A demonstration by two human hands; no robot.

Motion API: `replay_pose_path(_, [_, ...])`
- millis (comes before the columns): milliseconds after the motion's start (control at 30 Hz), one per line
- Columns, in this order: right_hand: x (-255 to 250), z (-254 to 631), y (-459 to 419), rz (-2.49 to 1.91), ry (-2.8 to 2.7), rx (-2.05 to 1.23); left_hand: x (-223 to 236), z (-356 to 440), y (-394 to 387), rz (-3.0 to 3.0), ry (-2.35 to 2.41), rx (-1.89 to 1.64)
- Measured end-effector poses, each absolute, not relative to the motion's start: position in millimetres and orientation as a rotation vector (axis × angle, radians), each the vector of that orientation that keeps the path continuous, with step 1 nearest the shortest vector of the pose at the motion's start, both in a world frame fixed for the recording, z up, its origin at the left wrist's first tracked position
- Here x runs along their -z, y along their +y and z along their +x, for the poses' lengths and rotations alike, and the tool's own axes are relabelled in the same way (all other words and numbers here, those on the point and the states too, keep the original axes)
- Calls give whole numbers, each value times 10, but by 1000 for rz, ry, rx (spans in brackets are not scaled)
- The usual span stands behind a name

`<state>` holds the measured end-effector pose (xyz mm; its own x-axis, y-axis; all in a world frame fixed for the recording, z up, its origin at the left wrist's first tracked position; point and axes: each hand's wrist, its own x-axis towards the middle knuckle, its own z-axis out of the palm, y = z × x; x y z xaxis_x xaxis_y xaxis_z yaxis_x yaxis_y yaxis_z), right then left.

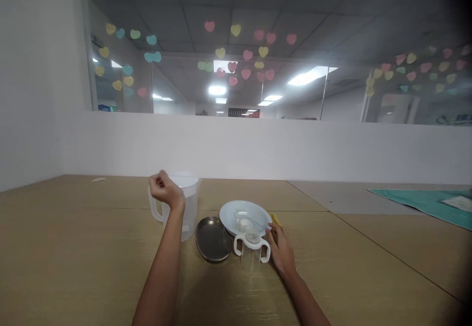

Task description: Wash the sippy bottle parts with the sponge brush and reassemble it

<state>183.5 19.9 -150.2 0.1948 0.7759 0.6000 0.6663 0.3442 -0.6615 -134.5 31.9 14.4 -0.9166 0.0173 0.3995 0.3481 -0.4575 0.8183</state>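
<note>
My left hand (165, 189) is raised in front of a translucent plastic pitcher (191, 213), its fingers curled closed. Whatever may be inside that fist is hidden. My right hand (282, 252) pinches a thin wire-like stick (258, 223) that reaches over a pale bowl (225, 213). Beside its fingers juts a yellow piece (275, 219); I cannot tell whether it belongs to the stick. Small clear and white parts (243, 223) lie in the bowl. Just left of the right hand stands a clear baby bottle (251, 257) with a white two-handled collar, its top uncapped.
A kidney-shaped metal tray (213, 240) sits between pitcher and bottle. On the wooden table (92, 257), a small flat pale piece (98, 179) lies far left. A green cloth (416, 200) with a white paper (459, 203) is at far right. Behind runs a white wall (239, 146) below windows.
</note>
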Motion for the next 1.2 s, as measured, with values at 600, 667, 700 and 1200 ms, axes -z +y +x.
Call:
replay_pose_path(600, [1526, 1828, 207, -1359, -1465, -127, 264, -1668, 752, -780, -1981, 2618])
replay_pose_path(667, [1517, 1825, 197, -1367, -1474, -124, 219, -1529, 702, -959, -1972, 2499])
replay_pose_path(700, [1513, 1822, 192, -1373, -1476, -122, 199, -1435, 675, -1047, -1946, 2437])
replay_pose_path(1200, [1511, 1794, 165, -1389, -1496, -94, 151, -561, 449, -1757, -1549, 1565])
